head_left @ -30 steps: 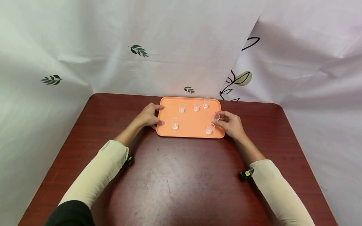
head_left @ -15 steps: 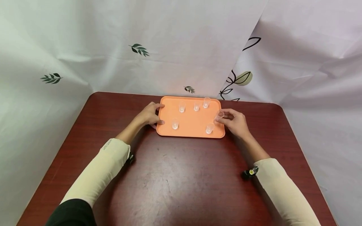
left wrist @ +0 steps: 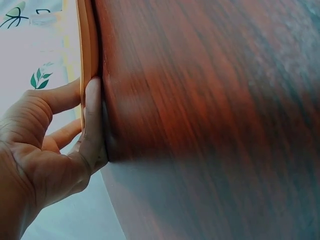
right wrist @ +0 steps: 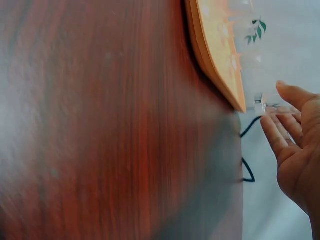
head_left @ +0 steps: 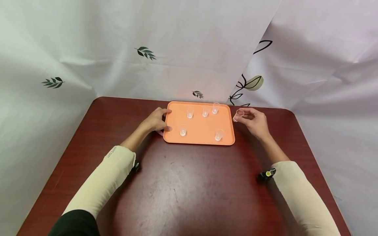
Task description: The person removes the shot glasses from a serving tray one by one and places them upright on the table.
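An orange tray [head_left: 202,126] lies near the far edge of the table, with several small clear plastic cups standing on it. My left hand [head_left: 155,120] grips the tray's left end, and the left wrist view shows its fingers around the raised rim [left wrist: 89,50]. Just past the tray's right edge, my right hand [head_left: 255,122] pinches another small clear cup [head_left: 236,117] between thumb and fingers, tilted a little. On the tray, one cup [head_left: 219,135] stands near the front right corner, another cup [head_left: 183,130] at the front left. The remaining ones stand toward the back.
The dark red wooden table [head_left: 183,186] stretches in front of and beside the tray. A pale cloth backdrop [head_left: 177,65] with leaf prints hangs right behind the table's far edge and along both sides.
My right hand has lifted the clear cup from the tray's right part and carried it right and back, past the tray's edge. The left hand stays on the tray.
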`<state>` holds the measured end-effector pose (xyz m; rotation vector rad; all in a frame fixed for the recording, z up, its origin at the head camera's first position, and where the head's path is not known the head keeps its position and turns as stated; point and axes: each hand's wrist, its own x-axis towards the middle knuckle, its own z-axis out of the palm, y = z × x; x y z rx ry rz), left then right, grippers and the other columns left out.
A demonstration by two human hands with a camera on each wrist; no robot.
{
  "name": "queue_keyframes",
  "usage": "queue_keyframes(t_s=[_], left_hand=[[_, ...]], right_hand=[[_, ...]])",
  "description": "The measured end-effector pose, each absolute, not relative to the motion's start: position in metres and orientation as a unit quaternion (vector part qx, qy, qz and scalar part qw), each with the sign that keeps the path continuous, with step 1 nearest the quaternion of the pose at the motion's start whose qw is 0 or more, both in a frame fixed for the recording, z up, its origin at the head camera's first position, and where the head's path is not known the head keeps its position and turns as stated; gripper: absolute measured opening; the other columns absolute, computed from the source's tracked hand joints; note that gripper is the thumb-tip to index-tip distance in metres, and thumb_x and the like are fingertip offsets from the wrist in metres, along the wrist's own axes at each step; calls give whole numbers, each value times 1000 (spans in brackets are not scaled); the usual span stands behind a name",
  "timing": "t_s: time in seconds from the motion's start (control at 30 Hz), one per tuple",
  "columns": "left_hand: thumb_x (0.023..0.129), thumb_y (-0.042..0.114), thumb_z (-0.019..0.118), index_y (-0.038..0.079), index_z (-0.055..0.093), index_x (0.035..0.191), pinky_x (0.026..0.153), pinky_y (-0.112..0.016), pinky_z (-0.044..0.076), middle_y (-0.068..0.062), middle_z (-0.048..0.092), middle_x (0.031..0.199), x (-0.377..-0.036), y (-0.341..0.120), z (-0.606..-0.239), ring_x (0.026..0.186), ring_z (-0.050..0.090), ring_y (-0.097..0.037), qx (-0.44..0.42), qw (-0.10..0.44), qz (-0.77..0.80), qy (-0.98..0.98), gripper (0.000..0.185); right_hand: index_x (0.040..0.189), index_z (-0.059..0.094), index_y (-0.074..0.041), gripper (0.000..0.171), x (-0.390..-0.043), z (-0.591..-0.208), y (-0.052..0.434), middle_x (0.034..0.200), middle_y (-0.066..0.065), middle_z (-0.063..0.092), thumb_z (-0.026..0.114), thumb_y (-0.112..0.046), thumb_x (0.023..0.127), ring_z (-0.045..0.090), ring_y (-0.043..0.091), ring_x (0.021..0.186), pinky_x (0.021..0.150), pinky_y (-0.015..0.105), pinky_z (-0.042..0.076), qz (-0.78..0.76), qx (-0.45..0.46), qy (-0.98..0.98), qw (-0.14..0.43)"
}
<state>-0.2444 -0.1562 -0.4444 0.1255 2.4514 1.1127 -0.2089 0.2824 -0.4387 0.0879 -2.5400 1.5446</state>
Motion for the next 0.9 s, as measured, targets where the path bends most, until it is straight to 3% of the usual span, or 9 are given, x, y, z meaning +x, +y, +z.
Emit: queue_keyframes(t_s=[0.23, 0.73, 0.9], left_hand=[[91, -3, 89, 9, 44, 173, 61, -38, 73, -23, 38, 161, -245, -157, -441, 91, 69, -32, 43, 223, 404, 886, 94], [91, -4, 89, 10, 44, 173, 61, -37, 73, -23, 36, 163, -245, -155, -442, 90, 69, -32, 38, 227, 398, 888, 94], [91, -5, 89, 10, 45, 173, 60, -37, 73, -23, 35, 163, -245, -154, -442, 87, 69, -31, 37, 229, 404, 885, 94]], right_hand=[[135, 79, 2, 46, -221, -438, 295, 107, -6, 81, 94, -13, 94, 72, -15, 89, 84, 2, 61, 498, 16, -862, 93], [143, 74, 2, 49, -248, -446, 298, 131, 21, 77, 88, -15, 100, 65, -16, 89, 81, 0, 57, 491, -50, -867, 74], [144, 73, 3, 50, -254, -450, 293, 135, 23, 76, 88, -13, 99, 65, -15, 90, 81, 1, 56, 503, -69, -859, 68]])
